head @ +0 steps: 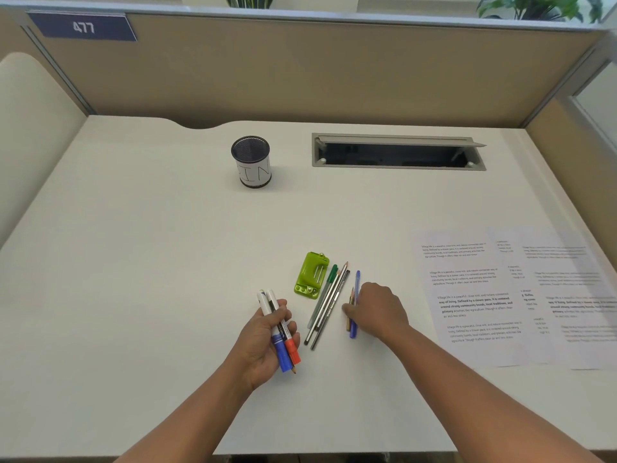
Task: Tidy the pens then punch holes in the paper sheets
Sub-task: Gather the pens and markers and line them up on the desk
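Observation:
My left hand (267, 335) grips a bundle of markers (282, 332), one with a blue cap, one with a red cap, plus a thin pencil. My right hand (377, 310) lies on the desk with its fingertips on a blue pen (356, 282) and a short pencil (351, 297); whether it pinches them is unclear. Between my hands lie several pens and pencils (329, 302), among them a green-capped one. A green hole punch (311, 275) sits just left of them. Printed paper sheets (500, 295) are spread at the right. A mesh pen cup (251, 161) stands upright at the back.
An open cable tray slot (397, 153) is set in the white desk (150, 245) at the back right. Beige partition walls (300, 68) enclose the desk on three sides. The desk's front edge runs just below my forearms.

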Motion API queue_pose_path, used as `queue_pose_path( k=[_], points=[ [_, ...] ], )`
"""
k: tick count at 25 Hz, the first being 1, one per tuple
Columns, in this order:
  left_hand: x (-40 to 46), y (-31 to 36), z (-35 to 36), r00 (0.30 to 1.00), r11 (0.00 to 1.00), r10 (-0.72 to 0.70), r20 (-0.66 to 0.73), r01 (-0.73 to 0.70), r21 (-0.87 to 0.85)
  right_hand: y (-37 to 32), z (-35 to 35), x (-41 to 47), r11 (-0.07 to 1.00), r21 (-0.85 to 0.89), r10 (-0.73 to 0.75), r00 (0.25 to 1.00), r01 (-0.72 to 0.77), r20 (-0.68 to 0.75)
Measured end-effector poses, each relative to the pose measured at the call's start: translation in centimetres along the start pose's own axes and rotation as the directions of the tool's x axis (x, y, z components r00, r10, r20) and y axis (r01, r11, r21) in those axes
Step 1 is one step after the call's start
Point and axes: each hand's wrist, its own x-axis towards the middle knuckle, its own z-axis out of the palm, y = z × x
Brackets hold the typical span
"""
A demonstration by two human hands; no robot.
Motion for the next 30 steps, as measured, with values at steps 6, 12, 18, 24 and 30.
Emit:
queue_pose_path(
  k=[6,12,18,24,30],
  points=[
    [0.0,0.1,-0.2,1.0,1.0,-0.004,-0.014,0.004,-0.003,0.5,-1.0,0.0,0.997,-0.037,0.063,0.997,-0.062,0.034],
    [0.0,0.0,0.4,1.0,1.0,-0.013,-0.015,0.013,0.001,1.0,-0.7,-0.3,0.999,-0.014,0.048,0.997,-0.048,0.063],
    [-0.2,0.1,1.2,0.998,0.999,-0.044,0.037,0.044,0.01,-0.6,-2.0,-1.6,0.992,0.128,-0.028,0.997,0.019,0.07],
    [-0.2,-0.2,2.0,0.958,0.989,-0.079,0.275,0.111,-0.1,-8.0,-2.2,-6.3,0.925,0.279,-0.305,0.942,0.257,0.144],
    [-0.3,-0.3,1.6,0.955,0.992,-0.082,0.284,0.104,-0.066,-9.5,-0.8,-7.6,0.891,0.224,-0.413,0.91,0.395,0.039]
  ],
)
